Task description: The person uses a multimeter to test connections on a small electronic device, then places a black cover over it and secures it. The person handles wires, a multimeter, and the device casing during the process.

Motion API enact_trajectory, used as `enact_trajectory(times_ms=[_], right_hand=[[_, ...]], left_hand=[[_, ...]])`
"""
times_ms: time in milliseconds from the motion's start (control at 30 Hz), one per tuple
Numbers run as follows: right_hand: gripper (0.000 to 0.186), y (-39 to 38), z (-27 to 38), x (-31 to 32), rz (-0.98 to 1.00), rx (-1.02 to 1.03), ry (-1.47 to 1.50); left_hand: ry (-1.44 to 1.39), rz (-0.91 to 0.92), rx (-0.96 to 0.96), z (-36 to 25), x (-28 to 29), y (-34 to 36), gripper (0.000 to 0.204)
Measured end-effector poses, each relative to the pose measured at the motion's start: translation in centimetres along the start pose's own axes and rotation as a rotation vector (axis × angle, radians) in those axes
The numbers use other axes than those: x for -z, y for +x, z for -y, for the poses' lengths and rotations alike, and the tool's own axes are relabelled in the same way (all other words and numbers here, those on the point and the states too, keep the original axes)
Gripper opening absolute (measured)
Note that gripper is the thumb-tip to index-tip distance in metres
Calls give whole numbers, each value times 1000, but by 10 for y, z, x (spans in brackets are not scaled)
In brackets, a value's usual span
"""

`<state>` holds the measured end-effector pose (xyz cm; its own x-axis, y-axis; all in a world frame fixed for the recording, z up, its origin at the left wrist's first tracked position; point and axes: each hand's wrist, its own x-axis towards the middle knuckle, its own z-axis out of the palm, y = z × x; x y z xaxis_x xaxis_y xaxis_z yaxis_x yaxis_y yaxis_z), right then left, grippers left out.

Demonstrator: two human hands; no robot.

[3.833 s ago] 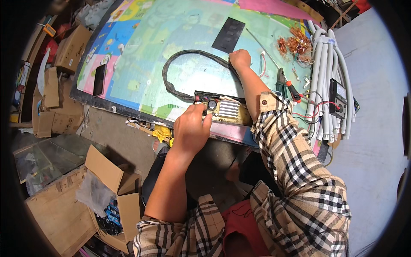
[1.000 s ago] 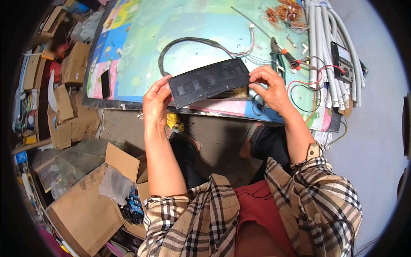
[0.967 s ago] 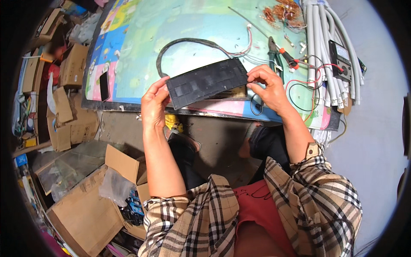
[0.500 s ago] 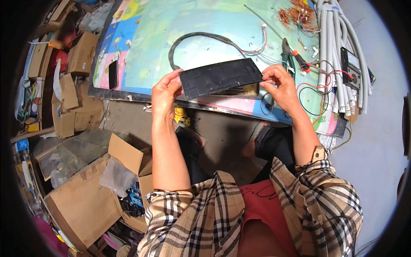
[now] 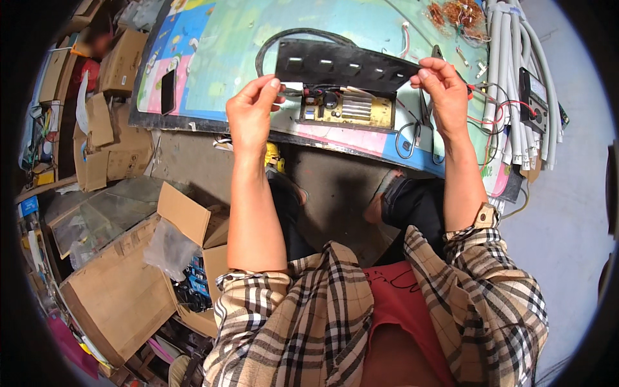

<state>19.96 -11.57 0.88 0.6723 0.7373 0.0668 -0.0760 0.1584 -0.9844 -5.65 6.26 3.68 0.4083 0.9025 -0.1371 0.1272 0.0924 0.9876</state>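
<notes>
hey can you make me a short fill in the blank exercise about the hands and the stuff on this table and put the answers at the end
1. The left hand and right hand hold a panel that is ____ in colour.
2. The phone lies to the ____ of the circuit board.
3. Of the two hands, the ____ one is nearer the meter.
4. The copper-coloured wire lies near the ____ edge of the picture.

Missing words: black; left; right; top.

Lettering point(image 5: 405, 282) on red shirt point(image 5: 390, 306) and table cover point(image 5: 219, 84)
</notes>
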Motion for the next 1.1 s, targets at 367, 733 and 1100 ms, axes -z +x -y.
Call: enact_trajectory(times_ms=[367,733,1100], right_hand=[[15,3,-9,16,-15,-200,-70],[14,9,-11,36,-128,-338,-164],[13,13,-21,56,-151,-384,-176]], left_hand=[[190,144,158,34,-9,7,22],[52,-35,521,94,4,34,28],[-100,-34,551,120,-9,68,22]])
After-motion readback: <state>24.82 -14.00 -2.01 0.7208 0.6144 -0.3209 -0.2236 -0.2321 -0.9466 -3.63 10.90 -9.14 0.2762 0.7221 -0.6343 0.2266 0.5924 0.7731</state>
